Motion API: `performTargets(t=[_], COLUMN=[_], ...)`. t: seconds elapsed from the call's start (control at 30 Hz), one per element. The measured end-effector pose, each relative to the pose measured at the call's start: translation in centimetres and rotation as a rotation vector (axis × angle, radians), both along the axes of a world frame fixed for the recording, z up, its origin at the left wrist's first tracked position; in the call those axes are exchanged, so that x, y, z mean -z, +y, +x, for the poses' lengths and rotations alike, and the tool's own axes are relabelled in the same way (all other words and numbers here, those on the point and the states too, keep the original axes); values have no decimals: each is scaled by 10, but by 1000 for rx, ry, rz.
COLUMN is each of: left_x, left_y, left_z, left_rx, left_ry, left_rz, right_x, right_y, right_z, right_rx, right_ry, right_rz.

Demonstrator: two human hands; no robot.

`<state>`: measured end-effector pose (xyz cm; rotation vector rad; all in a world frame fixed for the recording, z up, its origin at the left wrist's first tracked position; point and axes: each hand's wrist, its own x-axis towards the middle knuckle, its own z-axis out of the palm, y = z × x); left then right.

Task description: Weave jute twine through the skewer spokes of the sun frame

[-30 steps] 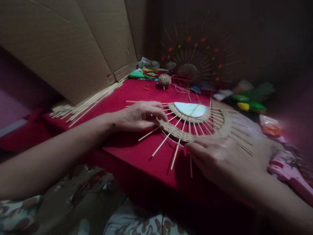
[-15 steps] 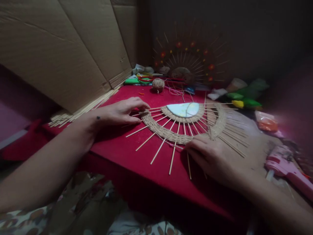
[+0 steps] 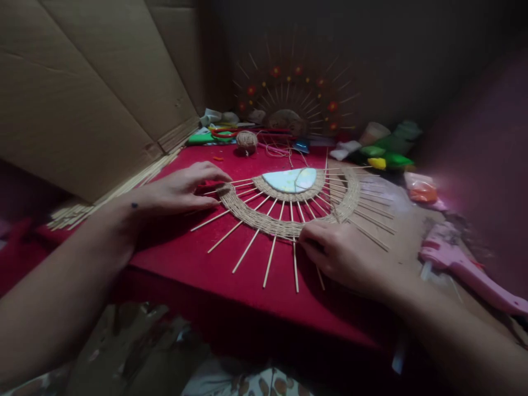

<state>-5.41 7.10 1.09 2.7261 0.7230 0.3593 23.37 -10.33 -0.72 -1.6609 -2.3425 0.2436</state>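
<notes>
A half-circle woven piece lies on the red table: thin wooden sticks fan out from a pale blue half-disc (image 3: 284, 180), with a wide twine band (image 3: 264, 220) woven across them. My left hand (image 3: 185, 187) grips the left end of this woven fan, thumb on the near side and fingers on the far side. At the band's lower outer edge, my right hand (image 3: 338, 247) is closed, fingers curled together on a strand of twine that runs along the edge. Its fingertips are partly hidden. Stick ends (image 3: 270, 261) point toward me between the hands.
Behind the fan sit a twine ball (image 3: 246, 141) and scissors with orange handles (image 3: 223, 133). A finished fan with red flowers (image 3: 289, 104) stands at the back. Cardboard (image 3: 91, 82) and loose sticks (image 3: 70, 214) are left; a pink glue gun (image 3: 457, 261) lies right.
The view has shifted, so everything sits further left. My right hand has drawn in closer to the band's edge, and the strand there lies nearer to the weave. The left hand keeps its place.
</notes>
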Motion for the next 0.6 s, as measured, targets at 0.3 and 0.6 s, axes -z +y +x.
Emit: performTargets(t=[0.3, 0.6], left_x=[-20, -11], left_y=[-58, -79], left_z=[72, 106], left_rx=[260, 573], left_ry=[-49, 25], left_rz=[-39, 195], right_x=[-1, -9], right_y=[4, 6], right_z=[1, 4], right_rx=[-33, -30], right_ry=[100, 176], right_rz=[-27, -122])
